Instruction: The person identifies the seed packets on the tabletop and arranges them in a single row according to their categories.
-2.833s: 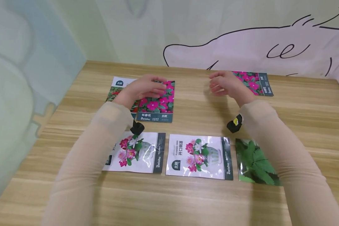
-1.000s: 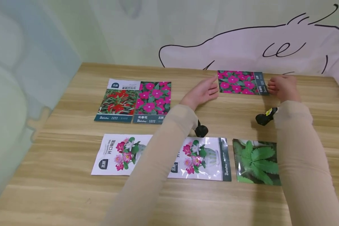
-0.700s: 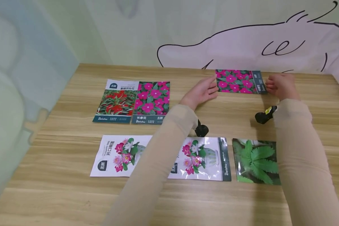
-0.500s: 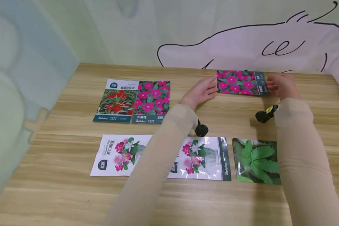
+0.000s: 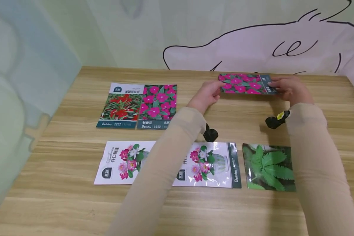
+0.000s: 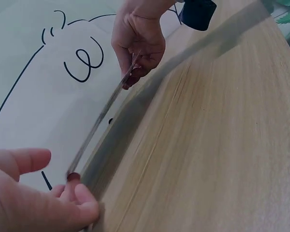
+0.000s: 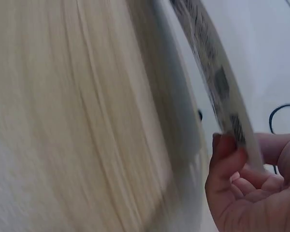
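Note:
A seed packet with pink flowers (image 5: 242, 84) is raised off the table at the back, between both hands. My right hand (image 5: 292, 88) pinches its right end, thumb on top and fingers beneath, as the right wrist view shows. At its left end is my left hand (image 5: 206, 95), fingers curled at the edge. In the left wrist view the left fingertips (image 6: 73, 178) touch the packet's edge, while the left thumb stands out above. Seen there edge-on, the packet (image 6: 104, 113) hangs over its shadow.
On the wooden table (image 5: 194, 209) lie a red-flower packet (image 5: 121, 106) and another pink-flower packet (image 5: 157, 101), side by side. Nearer are two white lotus packets (image 5: 124, 162), partly under my left sleeve, and a green-leaf packet (image 5: 268, 167). A wall with a drawing (image 5: 253, 46) borders the back.
Both hands moved right to the back packet. Its right end rose first with the right hand; now the whole packet is off the table and slightly further left, with the left fingers curled in.

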The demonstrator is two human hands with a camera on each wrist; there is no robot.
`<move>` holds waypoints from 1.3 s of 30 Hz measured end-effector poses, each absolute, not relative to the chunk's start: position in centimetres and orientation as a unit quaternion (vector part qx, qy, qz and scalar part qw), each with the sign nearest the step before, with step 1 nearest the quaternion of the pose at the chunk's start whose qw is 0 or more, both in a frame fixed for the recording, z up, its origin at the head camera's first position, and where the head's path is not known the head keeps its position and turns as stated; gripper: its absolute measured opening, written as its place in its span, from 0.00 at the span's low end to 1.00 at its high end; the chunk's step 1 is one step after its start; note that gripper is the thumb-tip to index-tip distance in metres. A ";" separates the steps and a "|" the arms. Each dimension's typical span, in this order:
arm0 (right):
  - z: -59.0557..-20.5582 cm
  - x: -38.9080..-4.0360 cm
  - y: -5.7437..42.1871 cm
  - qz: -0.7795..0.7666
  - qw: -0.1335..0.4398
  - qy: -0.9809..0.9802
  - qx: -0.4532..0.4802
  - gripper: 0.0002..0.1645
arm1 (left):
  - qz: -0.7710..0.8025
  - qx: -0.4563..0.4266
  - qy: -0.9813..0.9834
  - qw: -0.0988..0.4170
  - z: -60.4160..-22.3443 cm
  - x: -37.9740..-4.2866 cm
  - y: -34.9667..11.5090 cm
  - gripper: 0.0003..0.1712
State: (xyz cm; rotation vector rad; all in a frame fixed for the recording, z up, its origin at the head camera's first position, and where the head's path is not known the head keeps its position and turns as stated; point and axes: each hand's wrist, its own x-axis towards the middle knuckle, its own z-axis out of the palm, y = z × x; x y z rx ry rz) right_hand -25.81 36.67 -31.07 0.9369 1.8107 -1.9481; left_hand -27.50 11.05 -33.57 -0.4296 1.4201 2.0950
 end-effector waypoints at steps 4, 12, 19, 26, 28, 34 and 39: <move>-30.8 -26.0 35.2 -0.747 0.206 0.552 0.309 0.09 | 0.844 -0.211 0.449 0.203 -33.3 -27.5 11.0 0.30; -30.2 -25.1 29.7 -0.774 0.231 0.508 0.299 0.20 | 0.897 -0.283 0.335 0.055 -32.3 -27.4 10.8 0.31; -30.2 -24.6 26.0 -0.768 0.251 0.525 0.268 0.21 | 0.873 -0.291 0.388 0.051 -32.0 -27.6 10.8 0.30; -30.7 -24.6 25.6 -0.779 0.251 0.513 0.258 0.17 | 0.870 -0.261 0.411 0.080 -32.0 -27.7 9.7 0.26; -30.8 -24.7 25.7 -0.781 0.249 0.513 0.255 0.18 | 0.876 -0.239 0.407 0.102 -32.0 -27.7 9.2 0.25; -30.8 -24.7 26.2 -0.779 0.255 0.534 0.206 0.09 | 0.854 -0.185 0.433 0.221 -31.2 -27.7 7.0 0.25; -30.7 -24.8 25.9 -0.765 0.264 0.556 0.187 0.14 | 0.791 -0.149 0.507 0.310 -30.7 -28.1 5.5 0.25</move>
